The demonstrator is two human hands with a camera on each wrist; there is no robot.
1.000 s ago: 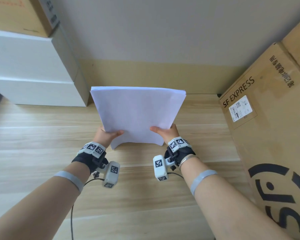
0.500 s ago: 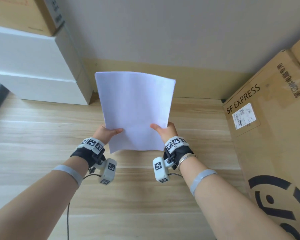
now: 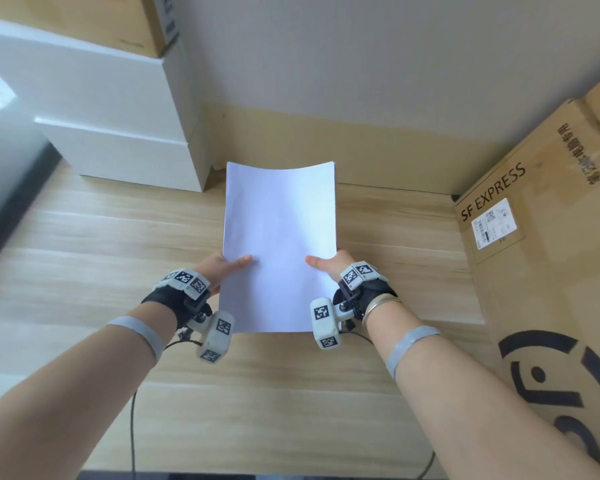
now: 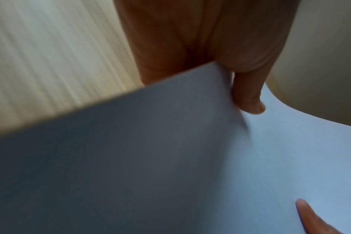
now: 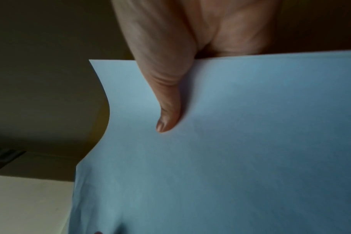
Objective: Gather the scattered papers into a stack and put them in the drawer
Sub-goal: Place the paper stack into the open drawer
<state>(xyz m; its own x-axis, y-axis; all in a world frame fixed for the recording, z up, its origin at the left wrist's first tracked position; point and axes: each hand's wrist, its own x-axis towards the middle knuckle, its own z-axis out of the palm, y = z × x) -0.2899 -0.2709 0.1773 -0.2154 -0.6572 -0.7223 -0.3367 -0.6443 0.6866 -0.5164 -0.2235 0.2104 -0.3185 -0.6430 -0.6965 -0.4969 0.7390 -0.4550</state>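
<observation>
A stack of white papers (image 3: 279,244) is held upright above the wooden floor, its top edge bowed. My left hand (image 3: 222,271) pinches its left side, thumb on the front face. My right hand (image 3: 329,266) pinches the right side the same way. In the left wrist view the papers (image 4: 170,166) fill the lower picture under my left thumb (image 4: 248,98). The right wrist view shows my right thumb (image 5: 167,110) pressed on the papers (image 5: 230,142). The fingers behind the stack are hidden. A white drawer unit (image 3: 101,133) stands at the back left, its fronts closed.
A large cardboard box (image 3: 541,271) marked SF EXPRESS stands along the right. Another cardboard box (image 3: 118,19) sits on top of the white unit. The wall (image 3: 361,64) closes the back. A dark strip (image 3: 11,202) runs along the far left.
The stack has been squared up from a fanned bundle into a narrow even pile and lowered slightly. The view has swung left, showing more of the white unit.
</observation>
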